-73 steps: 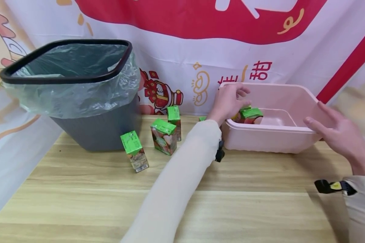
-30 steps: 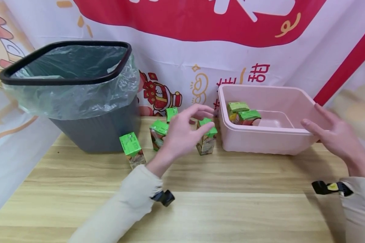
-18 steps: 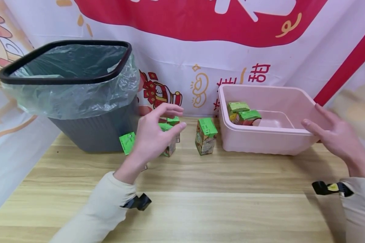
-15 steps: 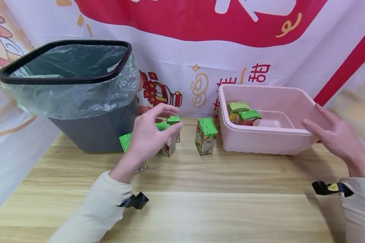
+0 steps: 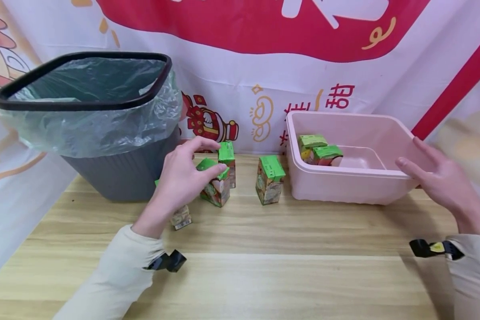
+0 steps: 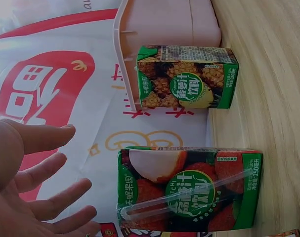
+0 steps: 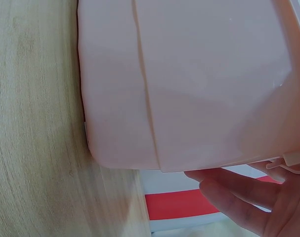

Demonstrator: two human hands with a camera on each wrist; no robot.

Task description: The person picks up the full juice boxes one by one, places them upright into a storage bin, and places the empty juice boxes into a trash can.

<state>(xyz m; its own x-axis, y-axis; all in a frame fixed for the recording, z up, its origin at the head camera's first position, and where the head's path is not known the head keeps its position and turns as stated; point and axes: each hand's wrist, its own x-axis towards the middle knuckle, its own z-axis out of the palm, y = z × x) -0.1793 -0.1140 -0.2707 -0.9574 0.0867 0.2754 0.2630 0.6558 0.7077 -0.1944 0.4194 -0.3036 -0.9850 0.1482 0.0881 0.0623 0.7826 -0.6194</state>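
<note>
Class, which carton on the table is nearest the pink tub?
The pineapple carton, alone beside the pink tub; the table's other three cartons are farther off, near the left hand.

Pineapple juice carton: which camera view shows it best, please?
The left wrist view: there the pineapple juice carton faces the camera, its printed front large and clear. The head view shows it smaller, from above, standing beside the pink bin. The right wrist view does not show it.

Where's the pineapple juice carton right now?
In the head view, the pineapple juice carton stands on the table just left of the pink bin. The left wrist view shows it above the lychee juice carton.
</note>
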